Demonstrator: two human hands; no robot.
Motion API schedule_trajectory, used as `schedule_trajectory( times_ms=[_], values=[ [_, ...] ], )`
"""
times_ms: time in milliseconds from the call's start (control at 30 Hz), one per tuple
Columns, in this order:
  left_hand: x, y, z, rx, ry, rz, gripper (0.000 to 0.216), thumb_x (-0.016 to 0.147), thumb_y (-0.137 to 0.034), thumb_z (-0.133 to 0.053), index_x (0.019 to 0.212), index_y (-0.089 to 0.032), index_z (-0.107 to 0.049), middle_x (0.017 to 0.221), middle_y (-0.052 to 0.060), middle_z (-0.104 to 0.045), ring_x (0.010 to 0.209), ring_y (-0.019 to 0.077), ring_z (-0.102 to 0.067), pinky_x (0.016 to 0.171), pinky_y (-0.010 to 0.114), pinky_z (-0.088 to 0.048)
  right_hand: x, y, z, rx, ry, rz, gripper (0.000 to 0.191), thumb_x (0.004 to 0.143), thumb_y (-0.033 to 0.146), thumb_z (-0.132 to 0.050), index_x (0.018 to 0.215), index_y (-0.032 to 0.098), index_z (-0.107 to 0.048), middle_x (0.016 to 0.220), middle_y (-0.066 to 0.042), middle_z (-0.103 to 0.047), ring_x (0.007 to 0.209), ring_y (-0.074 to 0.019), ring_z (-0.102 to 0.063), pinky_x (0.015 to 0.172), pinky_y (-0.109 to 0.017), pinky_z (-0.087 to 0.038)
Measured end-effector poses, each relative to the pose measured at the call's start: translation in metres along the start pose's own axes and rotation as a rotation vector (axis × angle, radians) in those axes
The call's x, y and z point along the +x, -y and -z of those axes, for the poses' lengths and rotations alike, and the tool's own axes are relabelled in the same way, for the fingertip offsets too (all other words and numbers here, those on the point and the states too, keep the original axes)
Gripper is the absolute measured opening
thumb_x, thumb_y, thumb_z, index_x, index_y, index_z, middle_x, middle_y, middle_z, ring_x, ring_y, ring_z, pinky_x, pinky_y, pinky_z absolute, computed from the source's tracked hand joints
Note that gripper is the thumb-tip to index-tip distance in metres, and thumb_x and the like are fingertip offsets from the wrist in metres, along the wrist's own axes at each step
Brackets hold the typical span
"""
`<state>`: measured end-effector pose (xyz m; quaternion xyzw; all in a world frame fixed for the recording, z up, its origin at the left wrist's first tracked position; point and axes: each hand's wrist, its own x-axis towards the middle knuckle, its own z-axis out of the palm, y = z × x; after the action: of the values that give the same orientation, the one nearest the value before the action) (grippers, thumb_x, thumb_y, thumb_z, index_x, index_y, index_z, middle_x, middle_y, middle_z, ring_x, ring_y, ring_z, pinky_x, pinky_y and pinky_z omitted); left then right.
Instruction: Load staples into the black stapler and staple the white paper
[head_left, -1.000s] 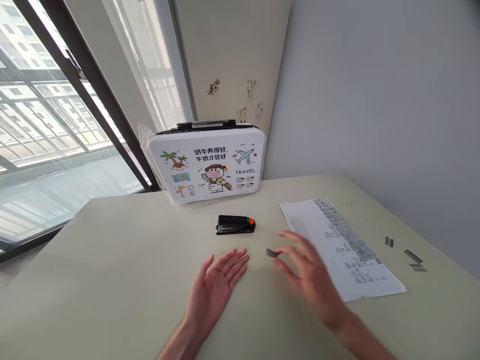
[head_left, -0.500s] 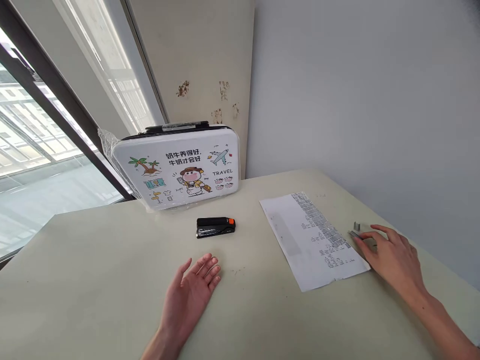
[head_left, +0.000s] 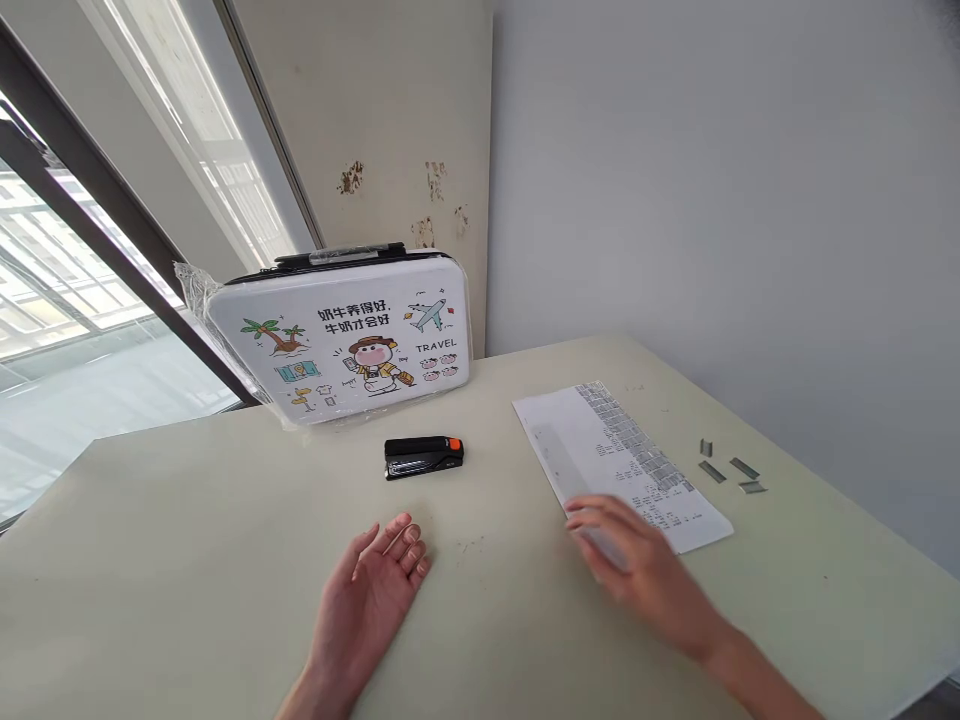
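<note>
Fingers [head_left: 411, 537] loose over the table [head_left: 187, 560]

My right hand [head_left: 649, 575], blurred, hangs over the printed sheet [head_left: 592, 450], thumb apart from curved fingers. My left hand [head_left: 367, 605] is palm up, slightly curled, nearest the stapler [head_left: 424, 458]. Four staple strips [head_left: 744, 468] lie near the table's right edge; a suitcase [head_left: 352, 375] stands behind.

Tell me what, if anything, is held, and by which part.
Nothing visible is held: the left hand is open; the right hand, blurred, shows no object.
</note>
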<state>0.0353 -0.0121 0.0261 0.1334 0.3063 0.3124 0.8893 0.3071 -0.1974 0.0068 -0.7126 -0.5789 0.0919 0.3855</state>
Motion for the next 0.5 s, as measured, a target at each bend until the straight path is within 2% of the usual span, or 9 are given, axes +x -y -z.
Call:
schedule_trajectory(
  times_ms=[100, 200, 333, 500],
  values=[
    [0.000, 0.000, 0.000, -0.001, 0.002, -0.001, 0.013, 0.093, -0.017, -0.063, 0.099, -0.010, -0.073, 0.086, 0.008, -0.064, 0.077, 0.0183, -0.064, 0.076, 0.032, -0.058, 0.011, 0.038, -0.030, 0.199, 0.263, 0.089, 0.018, 0.101, 0.022, -0.052, 0.105, 0.028, -0.069, 0.108, -0.005, -0.073, 0.096, -0.0202, -0.071, 0.083, -0.034, -0.060],
    [-0.001, 0.000, 0.001, -0.006, 0.011, -0.003, 0.013, 0.092, -0.017, -0.065, 0.099, -0.010, -0.073, 0.085, 0.007, -0.064, 0.076, 0.0180, -0.064, 0.077, 0.032, -0.057, 0.027, 0.054, -0.053, 0.237, 0.406, 0.114, 0.016, 0.099, 0.021, -0.056, 0.098, 0.026, -0.072, 0.090, -0.001, -0.074, 0.079, -0.0177, -0.068, 0.073, -0.030, -0.055],
    [-0.001, 0.000, 0.004, -0.006, 0.018, 0.007, 0.014, 0.092, -0.019, -0.065, 0.100, -0.010, -0.073, 0.086, 0.007, -0.065, 0.077, 0.0182, -0.064, 0.077, 0.032, -0.057, 0.042, 0.054, -0.076, 0.239, 0.349, 0.082, 0.017, 0.099, 0.025, -0.058, 0.093, 0.025, -0.073, 0.080, 0.001, -0.072, 0.067, -0.0150, -0.062, 0.066, -0.027, -0.048],
    [0.000, 0.000, 0.005, -0.006, 0.028, 0.010, 0.013, 0.092, -0.019, -0.066, 0.100, -0.011, -0.074, 0.087, 0.007, -0.065, 0.077, 0.0178, -0.063, 0.076, 0.032, -0.056, 0.040, 0.049, -0.081, 0.293, 0.313, 0.041, 0.016, 0.100, 0.027, -0.058, 0.096, 0.024, -0.073, 0.081, 0.001, -0.071, 0.067, -0.0146, -0.060, 0.063, -0.026, -0.046]
  ],
)
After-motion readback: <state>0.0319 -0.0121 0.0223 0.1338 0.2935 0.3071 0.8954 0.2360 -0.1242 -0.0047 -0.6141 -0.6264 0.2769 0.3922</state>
